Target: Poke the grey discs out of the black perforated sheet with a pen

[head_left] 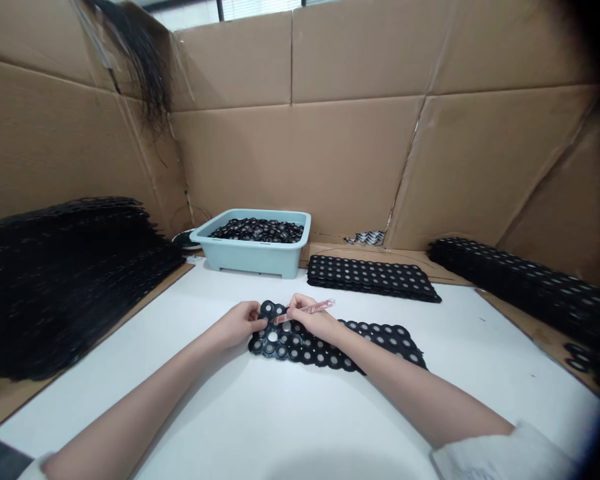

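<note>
Perforated black sheet [340, 343] lies on desk [220, 400], long axis left-right; left hand [240, 323] pinches its near-left corner, right hand [313, 320] grips pink tool [316, 307] there.

Tub [253, 257] behind perforated sheet [375, 337]; stack [65, 280] left.

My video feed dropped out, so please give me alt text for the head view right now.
Two bare hands meet over a black perforated tray on a white table: the left hand pinches the tray's near-left end, the right hand holds a pinkish pen-like tool. Behind sit a light blue bin of black parts and stacks of black trays, walled by cardboard.
</note>
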Demonstrator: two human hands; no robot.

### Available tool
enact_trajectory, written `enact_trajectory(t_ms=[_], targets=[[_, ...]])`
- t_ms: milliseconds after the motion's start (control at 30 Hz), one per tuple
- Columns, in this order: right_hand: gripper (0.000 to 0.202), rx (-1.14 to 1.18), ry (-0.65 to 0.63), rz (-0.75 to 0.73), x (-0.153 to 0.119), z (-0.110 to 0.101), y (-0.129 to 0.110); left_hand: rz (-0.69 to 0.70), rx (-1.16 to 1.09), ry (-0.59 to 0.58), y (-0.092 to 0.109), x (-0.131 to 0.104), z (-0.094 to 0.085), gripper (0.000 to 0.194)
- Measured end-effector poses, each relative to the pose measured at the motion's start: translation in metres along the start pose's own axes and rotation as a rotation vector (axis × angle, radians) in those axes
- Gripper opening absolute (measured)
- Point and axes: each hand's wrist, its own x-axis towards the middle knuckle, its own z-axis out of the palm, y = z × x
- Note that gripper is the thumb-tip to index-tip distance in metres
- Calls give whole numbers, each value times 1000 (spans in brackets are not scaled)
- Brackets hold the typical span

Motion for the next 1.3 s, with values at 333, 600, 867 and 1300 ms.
enact_trajectory(t_ms=[333,600,867,1300], targets=[[7,35,55,-33,0,3,1,-46,-22,-26,6,-1,-1,30],[3,-253,125,-157,-11,14,-9,-48,-15,75,3,-1,5,26],[6,-526,155,-293,-19,24,-14,-59,56,277,7,-10,20,18],[10,-540,138,-259,-15,27,-9,-53,13,272,9,-10,16,18]])
